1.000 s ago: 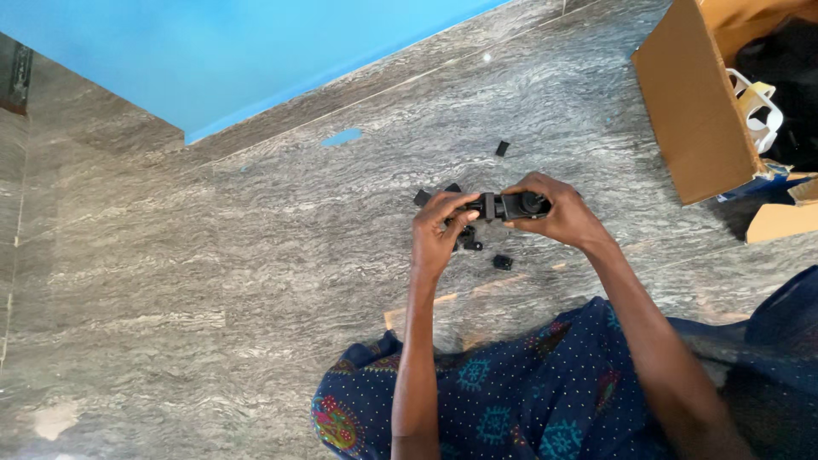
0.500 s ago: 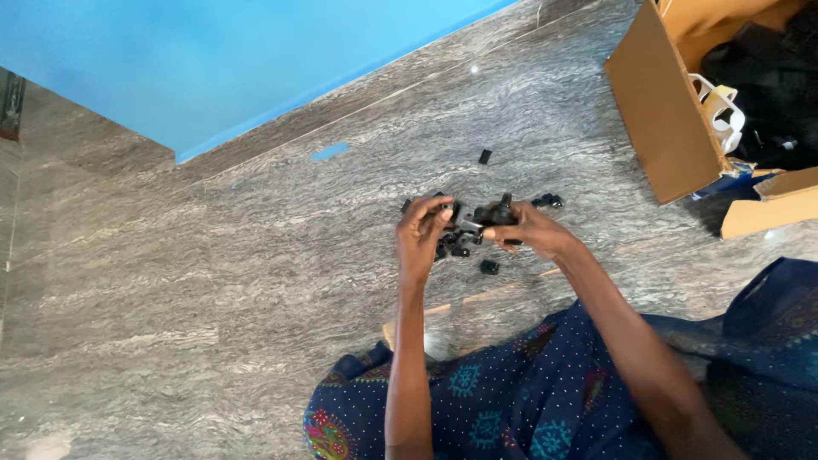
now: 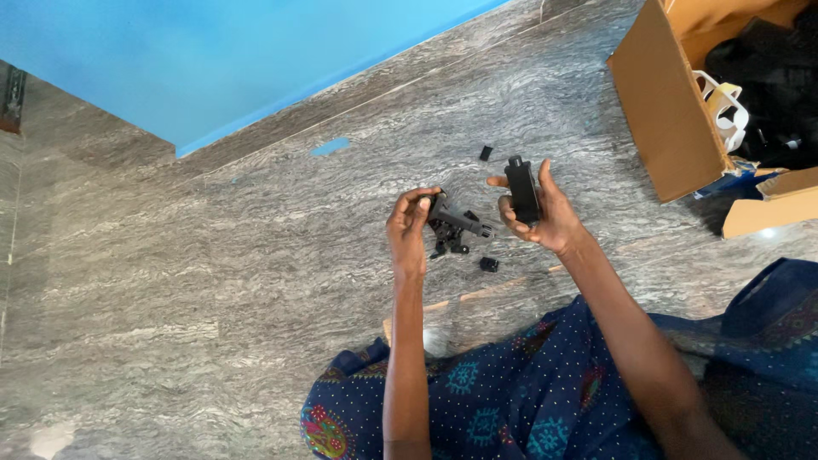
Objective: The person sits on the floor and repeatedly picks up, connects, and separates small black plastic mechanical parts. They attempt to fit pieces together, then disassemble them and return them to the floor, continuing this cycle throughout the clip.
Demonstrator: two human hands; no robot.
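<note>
— What do you see nearest to the camera?

— At the bottom I see the blue patterned cloth (image 3: 511,409) over the person's lap, and both bare forearms go up from it over the grey stone floor (image 3: 213,281).

— And the hands?

— The left hand (image 3: 409,226) is curled closed on a black bracket part (image 3: 456,223). The thumb and fingers pinch its left end, and a short knurled stem of it sticks out toward the right. The right hand (image 3: 545,213) is half open, palm up. A black rectangular block (image 3: 521,189) lies upright in the palm, with the thumb pressing on its side and the fingers behind it. The two hands are near each other, but the two parts do not touch.

— Is something on the floor below them?

— Yes. One small black piece (image 3: 488,264) lies just under the hands, and another small black piece (image 3: 486,153) lies a little farther, above them.

— And farther away?

— At the right I see an open cardboard box (image 3: 665,119) with dark things and a white strap inside; I cannot tell what they are. At the far top there is a bright blue wall (image 3: 213,51).
</note>
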